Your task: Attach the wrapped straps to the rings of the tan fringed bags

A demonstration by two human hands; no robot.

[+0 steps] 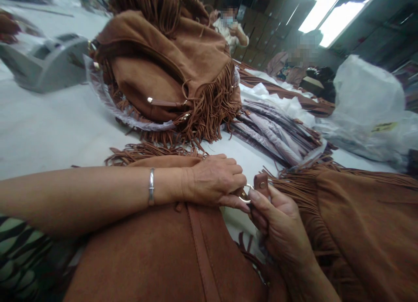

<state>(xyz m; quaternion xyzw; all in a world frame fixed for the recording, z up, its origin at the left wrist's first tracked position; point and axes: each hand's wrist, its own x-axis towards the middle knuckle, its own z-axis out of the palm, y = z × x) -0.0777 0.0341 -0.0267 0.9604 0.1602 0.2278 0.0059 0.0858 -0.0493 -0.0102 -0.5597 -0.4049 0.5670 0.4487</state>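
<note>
My left hand [217,180] reaches across a brown suede bag [156,249] and is closed on a gold-coloured metal clasp [243,195], mostly hidden by the fingers. A metal ring [247,193] shows between my two hands. My right hand [284,223] pinches a brown leather strap end [261,184] with a small round stud, right beside the ring. Whether the clasp is hooked through the ring cannot be made out. The bag lies under my left forearm, with a stitched strip down its side and fringe at its far edge.
A fringed suede bag [156,80] stands beyond my hands, near a grey tape dispenser [48,62]. Plastic-wrapped straps [271,132] lie to its right. Another fringed suede piece [372,219] is at the right, below a clear plastic bag [369,102]. Two people are in the background.
</note>
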